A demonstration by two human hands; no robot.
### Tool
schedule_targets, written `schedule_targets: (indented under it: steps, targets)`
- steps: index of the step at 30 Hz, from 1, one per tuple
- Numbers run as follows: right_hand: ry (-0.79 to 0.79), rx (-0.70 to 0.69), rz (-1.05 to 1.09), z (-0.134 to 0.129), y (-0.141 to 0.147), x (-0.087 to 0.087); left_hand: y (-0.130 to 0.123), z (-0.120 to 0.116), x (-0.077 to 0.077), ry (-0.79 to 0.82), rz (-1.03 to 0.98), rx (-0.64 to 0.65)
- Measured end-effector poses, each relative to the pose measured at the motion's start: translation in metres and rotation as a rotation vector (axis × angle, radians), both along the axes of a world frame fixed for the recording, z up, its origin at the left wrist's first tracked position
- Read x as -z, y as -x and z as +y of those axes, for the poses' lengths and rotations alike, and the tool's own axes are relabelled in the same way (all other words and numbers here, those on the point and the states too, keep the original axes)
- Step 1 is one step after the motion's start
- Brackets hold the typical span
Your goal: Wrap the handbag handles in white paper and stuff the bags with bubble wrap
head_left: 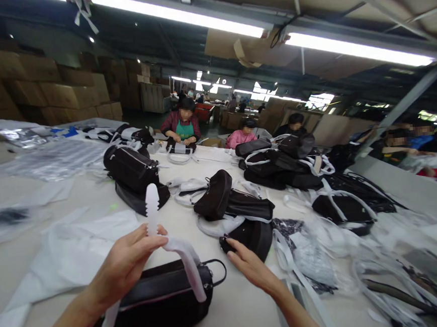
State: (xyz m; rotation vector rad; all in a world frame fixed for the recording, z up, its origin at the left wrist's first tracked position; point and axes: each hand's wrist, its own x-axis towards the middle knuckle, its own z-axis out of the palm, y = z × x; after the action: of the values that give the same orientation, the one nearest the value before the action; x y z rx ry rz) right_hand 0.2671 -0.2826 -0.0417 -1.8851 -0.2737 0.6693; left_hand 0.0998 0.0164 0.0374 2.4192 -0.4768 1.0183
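Note:
A black bag [158, 309] lies on the white table in front of me, with a small loop at its right end and a handle wrapped in white material [191, 271]. My left hand [129, 256] is closed above the bag, pinching a white strip with notched edges [152, 206] that stands upright at the fingertips. The wrapped handle passes just beside those fingers. To the right, my right hand [245, 262] is at the near edge of another black bag [252, 236]. Its fingertips are at a small dark piece whose details I cannot make out.
More black bags lie further back [130, 165], in the middle [213, 196] and at the right [287, 165]. White sheets [81, 245] cover the left side; clear plastic [312, 257] and straps lie right. Several people work beyond the table, near stacked cartons [69, 94].

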Motion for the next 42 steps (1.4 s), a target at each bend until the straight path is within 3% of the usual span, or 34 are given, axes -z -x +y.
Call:
schedule_targets:
  steps: [3, 5, 8, 10, 11, 12, 14, 16, 18, 20, 22, 26, 29, 34, 38, 42]
  targets:
    - [0.059, 0.128, 0.234, -0.009, 0.006, 0.069, -0.005, 0.014, 0.005, -0.038, 0.122, -0.045]
    - [-0.006, 0.196, 0.321, 0.0, 0.012, 0.102, -0.004, 0.024, 0.003, -0.131, 0.177, -0.156]
    - [-0.148, 0.271, 0.367, 0.026, 0.015, 0.132, 0.006, 0.02, -0.018, -0.327, 0.101, -0.431]
    - [-0.214, 0.3, 0.357, 0.038, 0.013, 0.14, 0.011, -0.003, -0.037, -0.35, -0.009, -0.57]
    - [-0.244, 0.306, 0.345, 0.041, 0.011, 0.14, 0.01, -0.019, -0.044, -0.319, -0.042, -0.576]
    - [-0.278, 0.306, 0.333, 0.04, 0.009, 0.137, 0.006, -0.037, -0.047, -0.281, -0.041, -0.502]
    - [-0.368, 0.294, 0.319, 0.032, 0.007, 0.127, -0.012, -0.072, -0.039, -0.263, 0.107, -0.24]
    - [-0.477, 0.274, 0.325, 0.021, 0.009, 0.11, -0.041, -0.098, -0.012, -0.298, 0.411, 0.002]
    - [-0.579, 0.254, 0.334, 0.014, 0.014, 0.093, -0.073, -0.111, 0.024, -0.328, 0.681, 0.117]
    - [-0.697, 0.247, 0.357, 0.014, 0.02, 0.081, -0.099, -0.111, 0.059, -0.332, 0.919, 0.103]
    - [-0.856, 0.305, 0.398, 0.019, 0.024, 0.075, -0.115, -0.102, 0.085, -0.322, 1.042, 0.115]
    - [-1.047, 0.464, 0.447, 0.021, 0.025, 0.076, -0.114, -0.078, 0.104, -0.227, 1.147, 0.218]
    - [-0.914, 0.375, 0.386, 0.006, 0.024, 0.071, -0.104, -0.08, 0.106, -0.156, 1.149, 0.201]
    - [-0.551, 0.155, 0.097, -0.018, 0.022, 0.053, -0.092, -0.12, 0.124, -0.107, 1.008, 0.129]
    - [-0.436, 0.059, 0.002, -0.031, 0.02, 0.056, -0.083, -0.149, 0.149, -0.231, 0.785, 0.034]
    - [-0.293, -0.025, -0.173, -0.044, 0.02, 0.064, -0.077, -0.159, 0.168, -0.392, 0.561, -0.034]
